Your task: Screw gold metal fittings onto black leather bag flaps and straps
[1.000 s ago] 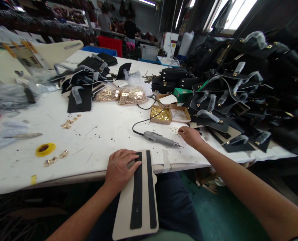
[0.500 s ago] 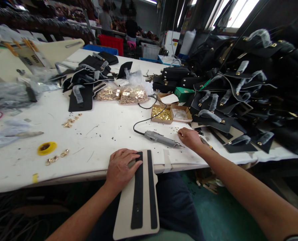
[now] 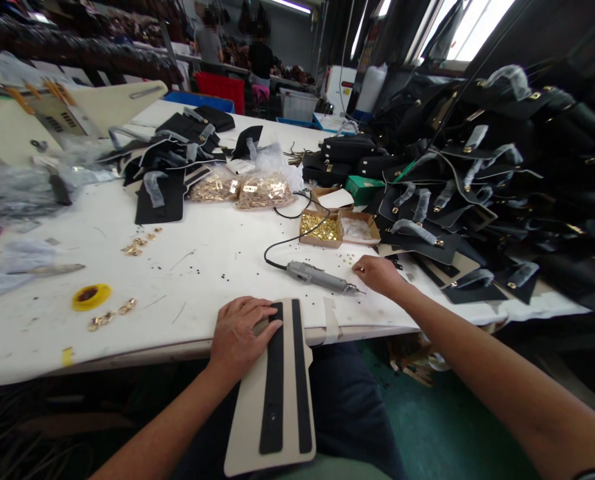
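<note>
A beige bag panel (image 3: 287, 400) with two black strips slants from the table's front edge down over my lap. My left hand (image 3: 242, 333) grips its upper end, thumb lying across one black strip. My right hand (image 3: 377, 275) rests on the table with its fingers closed in a pinch; whatever is between the fingertips is hidden. Tiny gold-coloured pieces (image 3: 347, 258) lie scattered by those fingertips. Just left of that hand is a grey electric screwdriver (image 3: 317, 276), its bit pointing right.
Behind the screwdriver stand an open box of gold-coloured hardware (image 3: 321, 229) and a second small box (image 3: 360, 228). Black bag parts (image 3: 427, 233) are heaped at the right. Bagged metal fittings (image 3: 265, 191), yellow tape (image 3: 91, 297) and a pointed tool (image 3: 52, 269) lie farther left.
The view has shifted slightly. Both hands keep nearly the same places, the left on the panel and the right by the tiny gold pieces.
</note>
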Tool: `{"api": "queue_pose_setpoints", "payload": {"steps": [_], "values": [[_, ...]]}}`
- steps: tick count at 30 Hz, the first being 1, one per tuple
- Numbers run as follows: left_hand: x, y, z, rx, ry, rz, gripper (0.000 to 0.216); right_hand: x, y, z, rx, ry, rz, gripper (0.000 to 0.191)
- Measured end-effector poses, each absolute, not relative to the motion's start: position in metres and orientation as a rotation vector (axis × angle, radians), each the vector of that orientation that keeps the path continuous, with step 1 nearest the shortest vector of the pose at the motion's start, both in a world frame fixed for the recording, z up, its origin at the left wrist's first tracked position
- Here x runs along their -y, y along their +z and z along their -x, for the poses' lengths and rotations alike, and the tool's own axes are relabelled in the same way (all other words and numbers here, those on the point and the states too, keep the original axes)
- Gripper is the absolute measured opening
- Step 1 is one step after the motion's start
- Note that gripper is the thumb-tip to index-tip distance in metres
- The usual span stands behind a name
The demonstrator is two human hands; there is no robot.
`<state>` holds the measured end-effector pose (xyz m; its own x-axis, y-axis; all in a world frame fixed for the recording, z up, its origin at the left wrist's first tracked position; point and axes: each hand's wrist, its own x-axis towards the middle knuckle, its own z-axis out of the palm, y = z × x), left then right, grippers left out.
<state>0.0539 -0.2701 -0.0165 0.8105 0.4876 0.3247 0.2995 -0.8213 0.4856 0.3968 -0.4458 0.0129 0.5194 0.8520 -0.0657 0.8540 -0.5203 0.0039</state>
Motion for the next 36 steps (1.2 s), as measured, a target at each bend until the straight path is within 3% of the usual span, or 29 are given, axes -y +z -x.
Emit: {"api": "queue_pose_setpoints", "payload": {"steps": [8,23,36], "values": [[0.270,-0.016,-0.054,-0.595,0.615,-2.576,0.014,0.446,0.013,-0.403,-1.473,-0.106,-2.811,0.016],[0.270,-0.016,-0.055,-0.588,0.619,-2.591,0.014,0.463,0.025,-0.393,-1.363,-0.158,-2.761,0.031],[0.269,-0.019,-0.056,-0.575,0.636,-2.604,0.015,0.490,0.019,-0.383,-1.478,-0.296,-2.813,0.026]]}}
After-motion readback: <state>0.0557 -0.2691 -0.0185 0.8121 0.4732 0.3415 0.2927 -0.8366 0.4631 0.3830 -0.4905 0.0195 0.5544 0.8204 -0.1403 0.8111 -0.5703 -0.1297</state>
